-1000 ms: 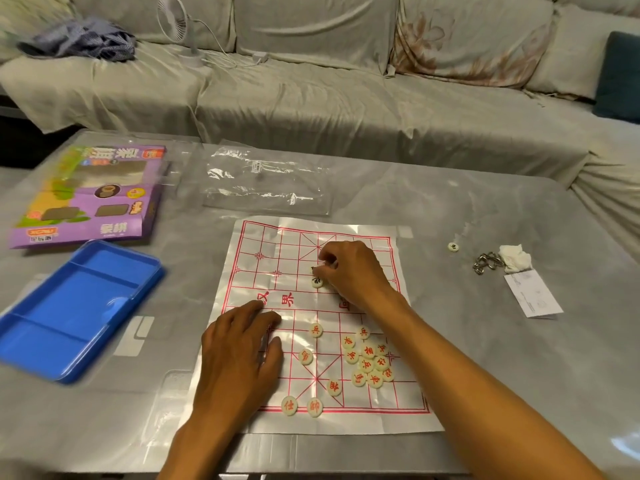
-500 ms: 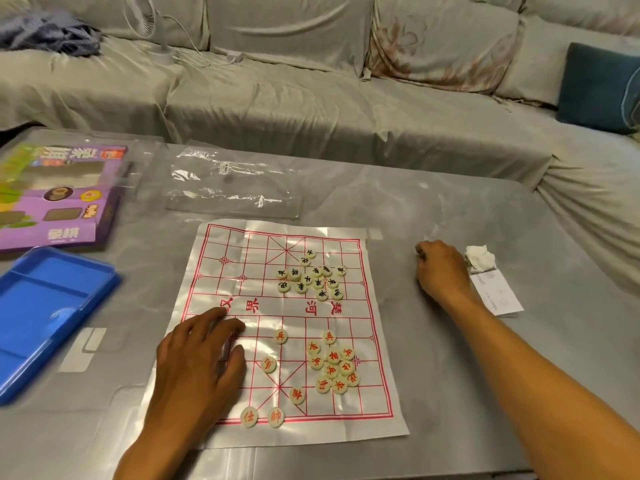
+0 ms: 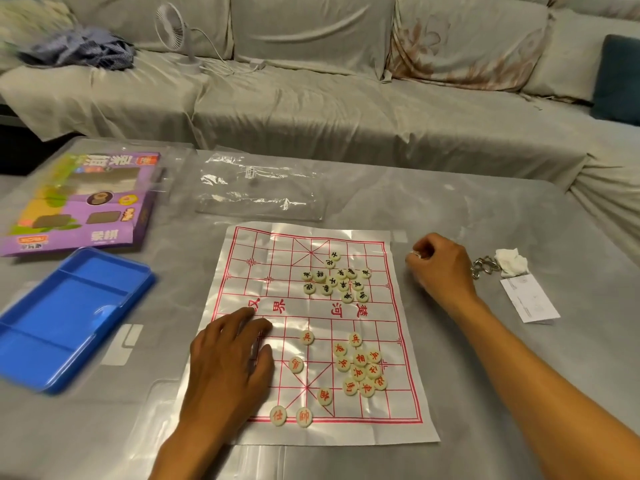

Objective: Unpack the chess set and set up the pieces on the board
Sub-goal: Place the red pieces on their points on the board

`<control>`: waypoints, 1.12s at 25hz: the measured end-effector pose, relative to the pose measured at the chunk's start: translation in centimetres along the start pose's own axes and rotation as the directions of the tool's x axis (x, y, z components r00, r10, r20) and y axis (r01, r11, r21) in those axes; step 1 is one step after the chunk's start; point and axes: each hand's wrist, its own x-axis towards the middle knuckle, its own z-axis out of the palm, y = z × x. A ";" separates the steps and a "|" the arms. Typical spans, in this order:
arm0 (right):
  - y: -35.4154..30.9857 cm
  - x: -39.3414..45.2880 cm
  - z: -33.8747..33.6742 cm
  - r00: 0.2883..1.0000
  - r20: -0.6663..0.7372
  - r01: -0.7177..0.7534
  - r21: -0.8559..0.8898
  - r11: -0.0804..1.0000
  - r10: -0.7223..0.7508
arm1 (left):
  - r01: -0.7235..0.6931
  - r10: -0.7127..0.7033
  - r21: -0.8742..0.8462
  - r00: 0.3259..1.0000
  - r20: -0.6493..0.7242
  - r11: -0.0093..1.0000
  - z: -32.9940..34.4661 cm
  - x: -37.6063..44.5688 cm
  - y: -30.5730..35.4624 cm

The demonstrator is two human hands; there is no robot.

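Since earlier: right hand has left the board's far half and now sits off its right edge, fingers curled round a small pale piece, likely the stray one.
Head view, left hand: fingers spread flat, pressing the board sheet down at its near-left part.
Pieces: black-marked cluster beyond that hand's fingertips; red-marked cluster to its right.
Handling: small smooth discs, light and hard by the look; best pinched at the rim.
Sheet: thin, glossy, creased; probably slides unless pinned.
Beyond left hand: blue tray, purple box.
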 end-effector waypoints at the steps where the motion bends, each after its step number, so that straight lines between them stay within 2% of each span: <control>1: -1.8 -0.9 0.8 0.997 0.042 0.068 0.068 0.995 -0.071 | -0.003 0.003 -0.002 1.000 -0.001 1.000 0.0 0.0 -0.1; 3: -4.6 -2.6 3.0 0.955 0.191 0.210 0.104 0.972 -0.227 | -0.003 0.003 -0.009 1.000 0.008 1.000 0.0 -0.2 -0.2; 5: -5.7 -3.5 4.7 0.913 0.294 0.269 0.086 0.959 -0.283 | -0.001 0.002 -0.028 1.000 0.013 1.000 -0.1 -0.3 -0.1; 7: -5.8 -3.7 5.0 0.926 0.269 0.247 0.096 0.964 -0.264 | -0.001 0.001 -0.044 1.000 0.005 0.999 -0.2 -0.3 0.0; 10: -4.5 -4.3 4.1 0.960 0.144 0.230 0.094 0.969 -0.242 | -0.012 0.013 -0.054 1.000 0.003 0.998 -0.4 0.0 0.0; 14: -3.6 -6.0 4.0 0.908 0.284 0.316 0.024 0.948 -0.309 | -0.008 0.010 -0.091 1.000 0.027 0.996 -0.6 -0.2 -0.3; 18: -4.0 -6.1 2.9 0.956 0.177 0.219 0.092 0.971 -0.232 | -0.024 0.044 -0.127 0.987 0.156 0.992 -1.7 0.3 -0.5; 22: -2.5 -11.3 0.9 0.934 0.253 0.234 0.097 0.967 -0.252 | -0.013 0.061 -0.143 0.941 0.332 0.990 -2.9 1.2 -1.4; 28: -0.5 -16.3 -1.1 0.916 0.302 0.251 0.079 0.965 -0.263 | -0.061 0.078 -0.066 0.945 0.317 0.996 -3.1 0.4 -0.7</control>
